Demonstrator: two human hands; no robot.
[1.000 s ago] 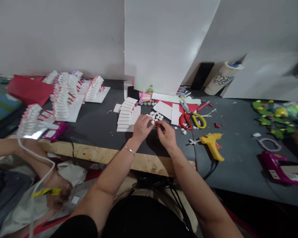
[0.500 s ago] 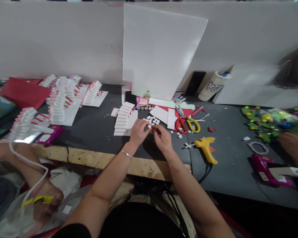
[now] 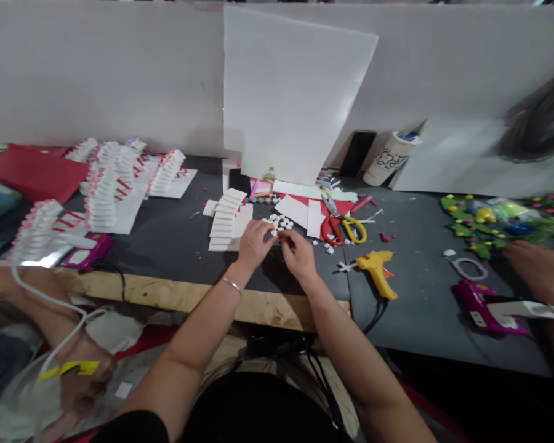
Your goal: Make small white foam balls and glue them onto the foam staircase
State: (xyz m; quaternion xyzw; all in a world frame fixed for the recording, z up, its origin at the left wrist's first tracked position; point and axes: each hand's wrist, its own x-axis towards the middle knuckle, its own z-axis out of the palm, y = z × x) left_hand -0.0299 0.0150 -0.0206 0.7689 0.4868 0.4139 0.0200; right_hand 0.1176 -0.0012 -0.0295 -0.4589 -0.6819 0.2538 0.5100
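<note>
Only the camera's view has shifted slightly; both hands remain at the pile of white pieces point(image 3: 285, 221), so close fingertip handling continues there. The left hand point(image 3: 255, 245), nearly closed, appears to pinch 1 small white piece point(image 3: 274, 233). The right hand point(image 3: 299, 253) has curled fingers; whether it grips anything cannot be told. Relative to the pile, the stepped white model point(image 3: 223, 223) stands left, the scissors point(image 3: 332, 230) right.

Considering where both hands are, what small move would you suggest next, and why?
I would probably draw the left hand and right hand slightly toward the wearer, since their fingertips nearly meet at the near edge of the white pieces and might nudge loose ones. Whether they pinch a piece is too small to tell.
</note>
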